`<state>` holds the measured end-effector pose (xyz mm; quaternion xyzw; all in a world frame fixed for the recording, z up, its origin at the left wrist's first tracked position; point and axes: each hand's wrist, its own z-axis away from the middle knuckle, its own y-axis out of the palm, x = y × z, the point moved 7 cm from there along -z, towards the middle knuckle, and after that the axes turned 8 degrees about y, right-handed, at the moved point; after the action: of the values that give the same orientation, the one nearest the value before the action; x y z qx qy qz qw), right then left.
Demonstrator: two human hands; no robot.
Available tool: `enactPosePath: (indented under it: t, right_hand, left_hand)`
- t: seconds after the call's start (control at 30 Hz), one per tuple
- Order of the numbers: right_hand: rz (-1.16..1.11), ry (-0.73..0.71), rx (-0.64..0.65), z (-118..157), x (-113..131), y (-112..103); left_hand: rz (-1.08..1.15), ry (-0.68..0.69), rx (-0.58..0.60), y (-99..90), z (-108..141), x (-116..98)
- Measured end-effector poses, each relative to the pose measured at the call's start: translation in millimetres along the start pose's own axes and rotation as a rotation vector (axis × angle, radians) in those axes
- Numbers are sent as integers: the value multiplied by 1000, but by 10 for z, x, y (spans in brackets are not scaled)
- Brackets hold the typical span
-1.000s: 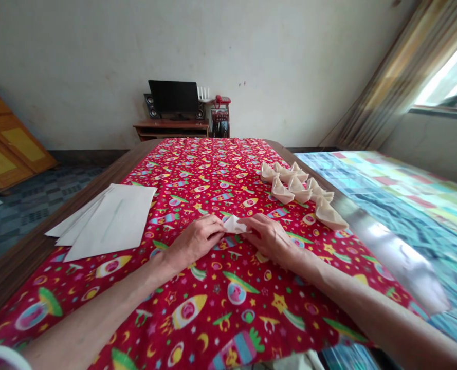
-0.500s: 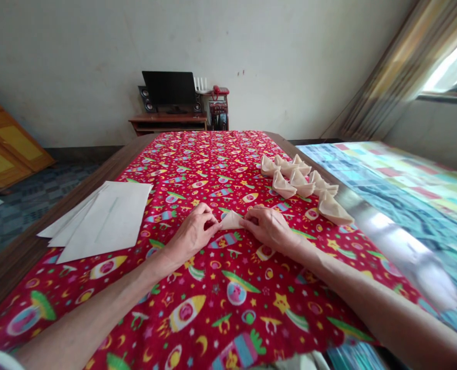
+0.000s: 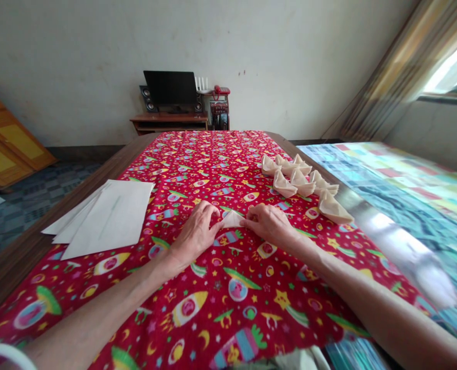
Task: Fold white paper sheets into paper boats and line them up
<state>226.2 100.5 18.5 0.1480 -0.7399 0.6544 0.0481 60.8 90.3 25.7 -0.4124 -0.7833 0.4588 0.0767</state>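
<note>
A small folded paper [image 3: 233,219], triangular and pale, lies low over the red patterned cloth. My left hand [image 3: 199,228] pinches its left corner between thumb and fingers. At the opposite corner, my right hand [image 3: 269,223] has its thumb and curled fingers closed on the paper. Off to the right sit several finished-looking folded paper boats [image 3: 299,182] in loose rows, the nearest one [image 3: 334,208] set apart toward me. On the left a fanned stack of flat paper sheets [image 3: 110,218] rests partly on the cloth and partly on the wood.
The red cloth [image 3: 220,277] covers most of a dark wooden table [image 3: 4,277]. A bed [image 3: 405,200] stands close along the right side. Against the far wall are a monitor [image 3: 170,88], speakers and a red telephone [image 3: 221,90]. A wooden cabinet [image 3: 12,139] is at left.
Both hands stay at the folded paper's corners; the left thumb and fingers have shifted slightly. The whole view has moved a little.
</note>
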Motion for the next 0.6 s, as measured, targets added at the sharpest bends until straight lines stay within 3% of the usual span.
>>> enactPosePath:
  t: [0.07, 0.17, 0.23, 0.47, 0.6]
  right_hand:
    - [6, -1, 8, -4, 6, -6]
    - [5, 15, 22, -4, 10, -16]
    - [4, 29, 26, 1, 13, -26]
    - [56, 83, -7, 56, 7, -52]
    - [95, 54, -93, 139, 41, -107]
  left_hand:
    - [-37, 100, 34, 7, -10, -116]
    - [-75, 286, 180, 71, 17, -308]
    - [-91, 333, 269, 110, 55, -360]
    - [-132, 276, 448, 145, 128, -345]
    - [-125, 220, 511, 116, 126, -354]
